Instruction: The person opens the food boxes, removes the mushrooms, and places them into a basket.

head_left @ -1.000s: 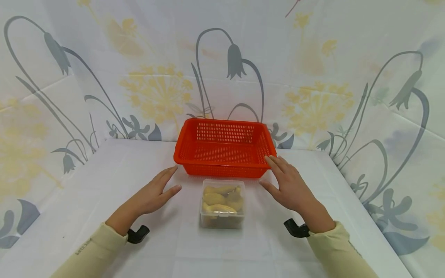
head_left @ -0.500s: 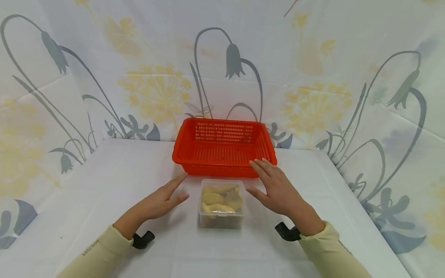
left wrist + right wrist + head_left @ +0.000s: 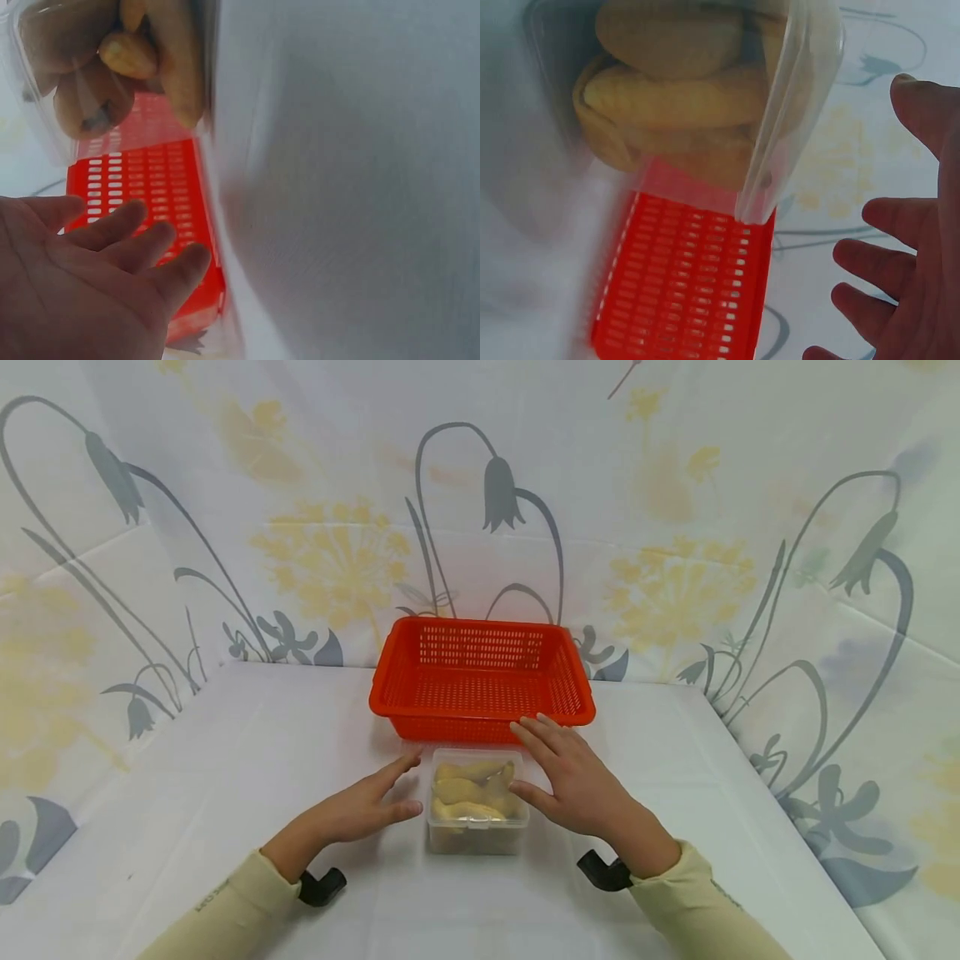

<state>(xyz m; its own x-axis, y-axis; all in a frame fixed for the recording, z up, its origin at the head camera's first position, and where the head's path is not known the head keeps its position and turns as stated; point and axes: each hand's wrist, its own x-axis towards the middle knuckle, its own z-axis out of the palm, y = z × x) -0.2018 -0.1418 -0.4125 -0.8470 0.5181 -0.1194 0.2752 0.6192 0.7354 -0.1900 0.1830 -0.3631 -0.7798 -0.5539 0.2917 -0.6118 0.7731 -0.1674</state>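
Note:
A clear plastic box (image 3: 477,839) with a lid stands on the white table, filled with several yellow-brown pieces (image 3: 461,790) that look like bananas or other fruit. Just left of it, my left hand (image 3: 360,810) hovers with fingers extended, apart from the box. On the other side my right hand (image 3: 573,781) is spread above the box's right edge; in the right wrist view a gap shows between its fingers (image 3: 877,262) and the box wall. Nothing is held by either hand. Behind the box is a red perforated basket (image 3: 480,727).
The white tabletop (image 3: 247,752) runs back to a floral-patterned cloth (image 3: 480,568) hanging behind and at both sides. Black camera mounts (image 3: 322,887) sit on the wrists.
Both hands have moved inward toward the clear box from either side, the right one also coming slightly nearer. The box and basket stay where they were.

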